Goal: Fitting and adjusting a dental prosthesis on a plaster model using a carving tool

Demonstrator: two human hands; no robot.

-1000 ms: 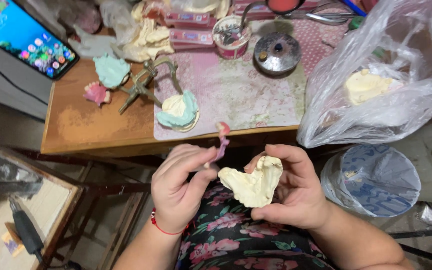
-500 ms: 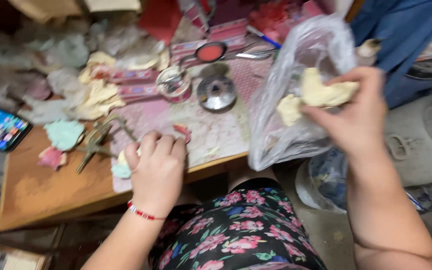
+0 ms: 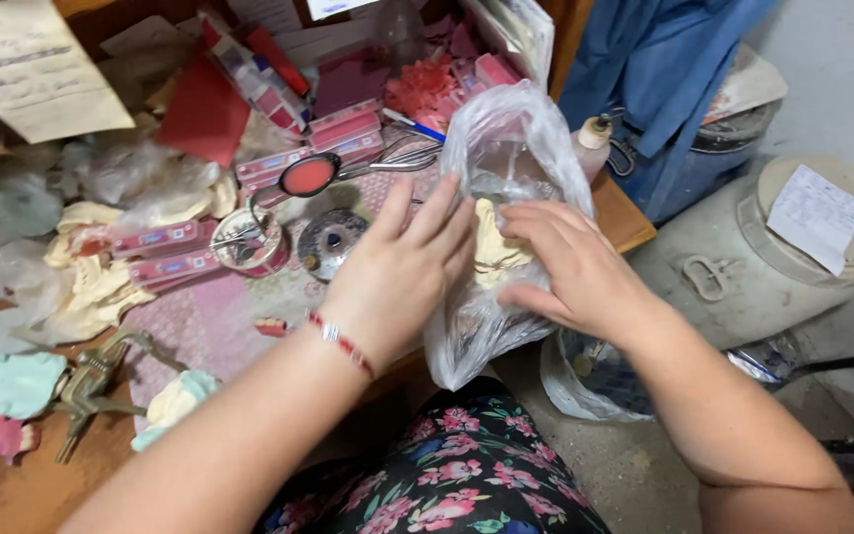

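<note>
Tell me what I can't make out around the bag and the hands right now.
Head view only:
- Cream dough: mostly hidden by the clear plastic bag and both hands.
- Right hand: fingers partly veiled by bag folds.
- Left hand: palm side faces away.
- Bag's bottom: contents unclear through crumpled plastic.

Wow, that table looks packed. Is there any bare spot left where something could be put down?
Little. The barest patch is the brown wooden table at the near left edge, below the small metal tool and pastel clay pieces. The pink mat shows some room beside the left hand. Further back it is crowded with pink boxes, papers and wrappings. Both hands grip the clear plastic bag.
</note>
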